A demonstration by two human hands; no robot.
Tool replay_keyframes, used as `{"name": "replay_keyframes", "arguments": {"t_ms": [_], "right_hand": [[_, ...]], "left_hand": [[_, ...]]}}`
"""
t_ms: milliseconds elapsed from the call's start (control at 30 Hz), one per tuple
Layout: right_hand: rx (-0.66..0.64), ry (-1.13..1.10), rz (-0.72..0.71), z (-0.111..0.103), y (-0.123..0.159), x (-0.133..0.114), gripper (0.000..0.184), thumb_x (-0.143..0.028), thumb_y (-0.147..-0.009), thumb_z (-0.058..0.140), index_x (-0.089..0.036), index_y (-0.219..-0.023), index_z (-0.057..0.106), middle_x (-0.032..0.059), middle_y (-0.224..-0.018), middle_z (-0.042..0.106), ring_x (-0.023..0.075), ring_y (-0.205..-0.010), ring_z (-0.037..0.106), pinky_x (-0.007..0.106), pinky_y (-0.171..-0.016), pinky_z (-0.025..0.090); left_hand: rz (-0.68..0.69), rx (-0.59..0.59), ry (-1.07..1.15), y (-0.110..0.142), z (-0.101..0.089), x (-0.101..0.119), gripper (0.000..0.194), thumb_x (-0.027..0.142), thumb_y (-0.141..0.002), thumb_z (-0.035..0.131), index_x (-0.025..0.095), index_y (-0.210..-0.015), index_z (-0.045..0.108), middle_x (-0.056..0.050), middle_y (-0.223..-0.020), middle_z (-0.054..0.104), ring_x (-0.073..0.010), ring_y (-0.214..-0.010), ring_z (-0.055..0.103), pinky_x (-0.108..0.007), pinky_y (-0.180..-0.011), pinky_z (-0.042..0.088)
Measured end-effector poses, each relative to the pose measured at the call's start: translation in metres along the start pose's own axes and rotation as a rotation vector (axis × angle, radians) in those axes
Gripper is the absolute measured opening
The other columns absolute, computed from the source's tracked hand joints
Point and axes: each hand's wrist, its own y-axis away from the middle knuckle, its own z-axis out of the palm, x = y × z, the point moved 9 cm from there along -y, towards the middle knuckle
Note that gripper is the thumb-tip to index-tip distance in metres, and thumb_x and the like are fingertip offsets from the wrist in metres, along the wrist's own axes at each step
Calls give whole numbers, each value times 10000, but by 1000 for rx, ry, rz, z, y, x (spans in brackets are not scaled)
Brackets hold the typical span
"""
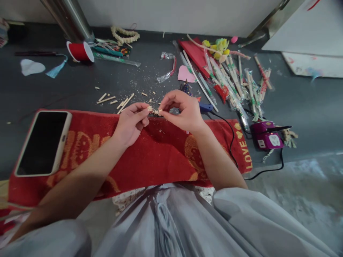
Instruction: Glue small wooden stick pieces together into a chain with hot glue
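Observation:
Between thumb and fingers, my left hand [132, 122] pinches a small pale wooden piece [150, 108]. It looks like short bits of stick joined together, though its full shape is too small to make out. Close beside it, the fingertips of my right hand [184, 110] are closed on a tiny wooden stick piece [160, 111]. Both hands hover over the far edge of a red towel [150, 157]. Just beyond my left hand lie several short cut sticks [124, 103] among crumbs. A blue-handled tool [205, 107] with a cord rests behind my right hand, partly hidden.
A phone [43, 142] lies on the towel's left end. Wrapped chopsticks [230, 82] are heaped at the right, near a purple power adapter [267, 135] with black cords. A red ribbon spool [79, 51] and a ring of joined wooden pieces [125, 37] sit at the back.

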Motion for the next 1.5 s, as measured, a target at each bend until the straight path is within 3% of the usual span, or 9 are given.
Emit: {"name": "replay_keyframes", "arguments": {"t_ms": [267,367,500,733,900,1200,1500], "right_hand": [[-32,264,-93,7,5,-10,148,-80,-822,582,-184,-920,620,-2,-842,693,102,-752,645,262,-735,545],[-11,270,-127,6,5,-13,164,-75,-832,580,-174,-929,666,6,-857,719,104,-776,657,261,-759,549],[42,69,-29,-2,2,-1,109,-252,-883,642,-176,-901,719,7,-854,738,97,-785,672,238,-736,559],[88,-427,274,0,2,39,430,-582,-750,737,-183,-910,713,-5,-781,709,78,-645,641,251,-651,585],[95,-492,359,5,5,47,503,-649,-690,749,-193,-900,717,3,-783,703,89,-661,633,267,-648,581],[125,-282,192,10,1,32,236,-433,-793,752,-199,-826,758,6,-817,706,102,-785,649,265,-765,543],[150,-268,223,16,3,33,167,-371,-778,770,-205,-800,762,-9,-800,719,91,-752,630,256,-747,518]], "left_hand": [[-25,-45,2,3,4,-2,151,96,-678,793,148,-761,679,46,-578,564,-31,-457,482,-153,-473,404],[-35,-61,-5,3,5,-3,147,101,-679,795,143,-763,682,37,-588,580,-33,-461,489,-152,-476,408],[-41,-65,0,2,4,-3,149,116,-689,797,150,-774,680,36,-612,591,-32,-466,488,-159,-484,415],[-54,-29,-20,2,2,-4,124,94,-722,763,168,-763,673,36,-620,584,-37,-469,470,-181,-480,408],[-65,2,-43,3,2,-3,124,91,-756,751,175,-753,660,43,-602,567,-36,-460,455,-185,-479,398],[-107,21,18,2,3,-4,114,90,-752,751,137,-716,654,37,-648,600,-16,-440,458,-160,-452,391],[-127,18,61,3,3,-7,96,54,-763,704,126,-716,662,31,-638,608,-17,-431,478,-143,-449,405]]}}
